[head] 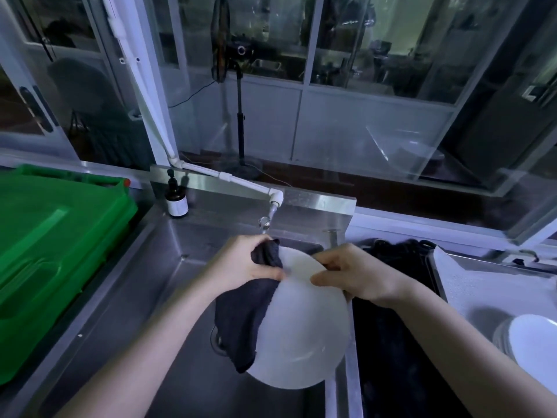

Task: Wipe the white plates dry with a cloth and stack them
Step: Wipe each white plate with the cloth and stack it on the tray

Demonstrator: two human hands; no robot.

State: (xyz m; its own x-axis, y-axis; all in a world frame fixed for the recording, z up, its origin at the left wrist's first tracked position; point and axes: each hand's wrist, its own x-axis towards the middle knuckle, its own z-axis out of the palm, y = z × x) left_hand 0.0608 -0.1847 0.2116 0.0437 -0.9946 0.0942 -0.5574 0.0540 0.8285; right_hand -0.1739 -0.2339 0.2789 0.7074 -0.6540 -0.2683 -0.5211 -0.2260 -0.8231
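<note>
A large white plate point(304, 330) is held tilted over the steel sink point(168, 297). My left hand point(241, 263) grips a dark cloth point(241, 315) against the plate's upper left rim; the cloth hangs down over the plate's left side. My right hand point(352, 273) pinches the plate's upper right rim, thumb on the near face. A stack of white plates point(530, 342) lies on the counter at the lower right, partly cut off by the frame edge.
A green plastic crate point(51, 254) stands left of the sink. A brown pump bottle point(176, 197) and a white tap point(271, 203) sit at the sink's back. A black basin point(398, 342) lies to the right, with a steel counter point(488, 276) beyond.
</note>
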